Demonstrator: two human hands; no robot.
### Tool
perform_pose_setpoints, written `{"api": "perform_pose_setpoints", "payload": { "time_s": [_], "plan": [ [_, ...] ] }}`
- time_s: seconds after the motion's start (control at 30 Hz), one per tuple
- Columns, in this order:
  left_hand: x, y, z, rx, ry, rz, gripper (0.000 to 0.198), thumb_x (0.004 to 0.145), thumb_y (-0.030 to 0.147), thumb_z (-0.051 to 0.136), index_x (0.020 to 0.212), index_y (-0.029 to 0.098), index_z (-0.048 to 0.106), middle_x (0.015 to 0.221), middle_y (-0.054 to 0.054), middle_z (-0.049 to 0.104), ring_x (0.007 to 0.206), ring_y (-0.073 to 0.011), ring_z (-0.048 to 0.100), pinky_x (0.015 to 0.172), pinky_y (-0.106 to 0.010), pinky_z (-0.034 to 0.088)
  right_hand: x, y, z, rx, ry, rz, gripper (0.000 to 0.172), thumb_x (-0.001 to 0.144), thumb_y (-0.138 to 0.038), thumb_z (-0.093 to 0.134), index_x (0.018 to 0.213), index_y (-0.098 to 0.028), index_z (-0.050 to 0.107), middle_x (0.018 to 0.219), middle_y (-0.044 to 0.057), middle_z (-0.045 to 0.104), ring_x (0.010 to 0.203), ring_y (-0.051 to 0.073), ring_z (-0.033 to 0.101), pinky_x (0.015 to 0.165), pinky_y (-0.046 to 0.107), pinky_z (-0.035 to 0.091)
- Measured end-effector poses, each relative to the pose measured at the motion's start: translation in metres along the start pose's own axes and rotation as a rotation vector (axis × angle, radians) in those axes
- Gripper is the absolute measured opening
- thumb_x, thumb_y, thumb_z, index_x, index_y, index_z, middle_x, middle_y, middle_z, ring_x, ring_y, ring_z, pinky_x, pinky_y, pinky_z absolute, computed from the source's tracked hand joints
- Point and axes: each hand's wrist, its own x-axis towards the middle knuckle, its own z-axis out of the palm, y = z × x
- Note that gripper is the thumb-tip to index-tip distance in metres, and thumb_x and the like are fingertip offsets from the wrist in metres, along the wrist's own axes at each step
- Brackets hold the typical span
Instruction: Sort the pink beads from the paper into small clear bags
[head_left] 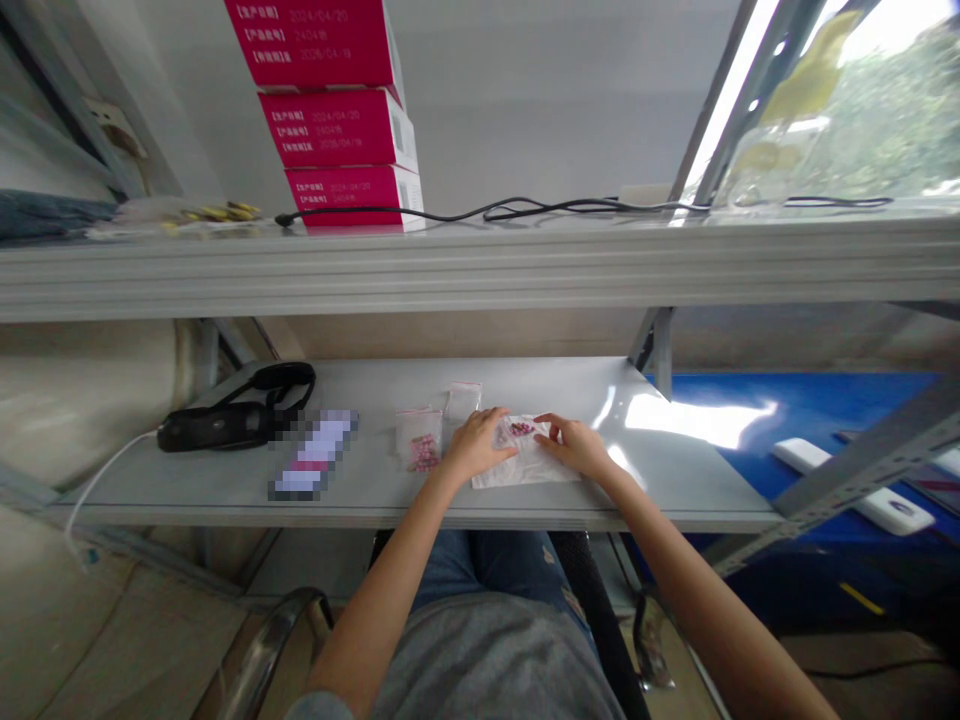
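A clear plastic bag [523,467] with small pink-red pieces [521,428] bunched near its top edge, flat on a pale grey metal shelf [540,385], close to the shelf's front edge and between both hands. Left hand [474,447] on the bag's left side, its fingers [496,424] close together and laid over the plastic beside the pink pieces. Right hand [574,447] on the bag's right side, its fingers [550,425] slightly apart, tips on the plastic. No clear pinch in either hand; clamped or merely resting, impossible to tell from this view.

Just left of the left hand, a small zip bag [418,438] of pink pieces, and behind it a smaller clear bag [464,401], the two nearly touching. Further left on the same shelf, a flat package blurred beyond reading [313,455], then a black device with a looped strap [225,420] and a white cable [97,490] trailing over the shelf edge. Above, a second shelf [480,270] carrying a stack of three crimson boxes [337,125] with printed labels, a black cable [525,208] and small yellow items [223,212]. To the right, beyond the shelf, a blue surface [817,400] with two white oblong objects [889,512]. Below, blue jeans [480,570] and a grey shirt [487,660] on the person, beside a chrome chair arm [270,645].
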Motion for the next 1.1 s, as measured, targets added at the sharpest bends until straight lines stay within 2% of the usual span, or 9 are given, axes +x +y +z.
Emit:
{"api": "perform_pose_setpoints", "payload": {
  "time_s": [0.1,0.27,0.37,0.6,0.8,0.97,1.1],
  "plan": [
    [0.000,-0.004,0.004,-0.006,0.016,0.010,0.056,0.069,0.033,0.067,0.119,0.019,0.046,0.118,-0.009,0.056,0.112,-0.0236,0.051,0.095,-0.038,0.041,0.006,0.001,0.001,-0.023,0.018,0.037,0.032,0.084,-0.035,0.047,0.111,-0.024,0.060,0.081,0.004,0.068,0.065,0.015,0.060,0.055,0.023,0.035],
    [-0.002,-0.011,0.010,-0.045,0.054,-0.004,0.055,0.070,0.034,0.066,0.119,0.019,0.046,0.117,-0.008,0.057,0.110,-0.0225,0.051,0.095,-0.038,0.041,0.013,-0.003,0.001,-0.089,-0.049,0.057,0.025,0.084,-0.029,0.048,0.100,-0.024,0.065,0.080,0.005,0.069,0.069,0.017,0.061,0.056,0.023,0.035],
    [-0.003,-0.013,0.012,-0.073,0.066,-0.005,0.056,0.070,0.035,0.066,0.120,0.019,0.045,0.118,-0.008,0.056,0.110,-0.0220,0.051,0.096,-0.037,0.040,0.013,-0.006,0.001,-0.108,-0.029,0.061,0.022,0.083,-0.028,0.048,0.095,-0.023,0.066,0.083,0.005,0.069,0.071,0.017,0.061,0.056,0.023,0.034],
    [-0.004,-0.011,0.011,-0.094,0.052,-0.021,0.058,0.069,0.034,0.067,0.121,0.021,0.044,0.118,-0.007,0.057,0.111,-0.0226,0.051,0.095,-0.038,0.041,0.013,-0.005,0.006,-0.052,-0.024,0.045,0.022,0.082,-0.035,0.050,0.095,-0.025,0.065,0.072,0.002,0.067,0.065,0.015,0.059,0.053,0.021,0.032],
    [-0.004,-0.012,0.014,-0.095,0.049,-0.005,0.061,0.068,0.035,0.068,0.122,0.020,0.044,0.120,-0.007,0.056,0.111,-0.0227,0.051,0.096,-0.038,0.041,0.016,-0.004,0.004,0.039,0.017,0.047,0.023,0.081,-0.035,0.050,0.091,-0.023,0.066,0.071,0.002,0.065,0.060,0.013,0.056,0.053,0.021,0.032],
    [-0.004,-0.013,0.015,-0.106,0.068,0.022,0.061,0.070,0.038,0.067,0.122,0.020,0.043,0.121,-0.007,0.055,0.112,-0.0222,0.050,0.097,-0.037,0.040,0.017,-0.020,0.006,0.253,0.013,-0.057,0.030,0.081,-0.042,0.047,0.088,-0.021,0.067,0.066,0.001,0.063,0.055,0.012,0.050,0.053,0.022,0.033],
    [-0.004,-0.013,0.015,-0.148,0.071,0.021,0.061,0.069,0.036,0.069,0.122,0.021,0.042,0.119,-0.008,0.056,0.111,-0.0215,0.052,0.096,-0.038,0.041,0.016,-0.030,0.014,0.323,-0.038,-0.157,0.029,0.083,-0.037,0.046,0.089,-0.020,0.068,0.074,0.002,0.066,0.059,0.012,0.052,0.055,0.022,0.034]
  ]
}}
